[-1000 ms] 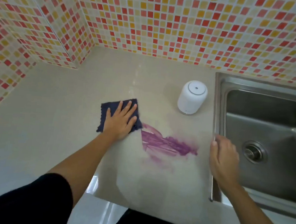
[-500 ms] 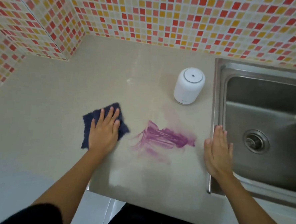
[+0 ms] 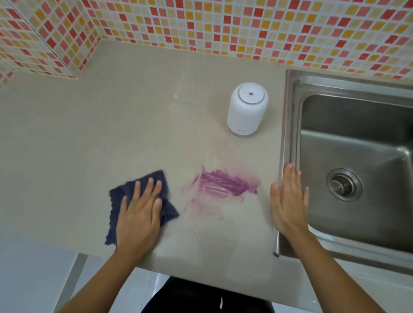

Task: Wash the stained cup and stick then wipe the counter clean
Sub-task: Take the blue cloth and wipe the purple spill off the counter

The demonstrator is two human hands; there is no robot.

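left hand [image 3: 139,215] grip is lying flat, fingers spread, pressing the dark blue cloth [image 3: 122,192] onto the counter [image 3: 105,126] just left of the purple stain [image 3: 225,184], not touching it. right hand [image 3: 289,202] is resting flat, fingers together, on the sink rim [image 3: 288,113]. cup and stick aren't showing. i'd be pressing evenly and sweeping right across the smear, then folding to a clean face. white canister [image 3: 247,110] label is reading too small.

Cloth [image 3: 122,193] w/ L hand [image 3: 140,216] off stain [image 3: 223,184]
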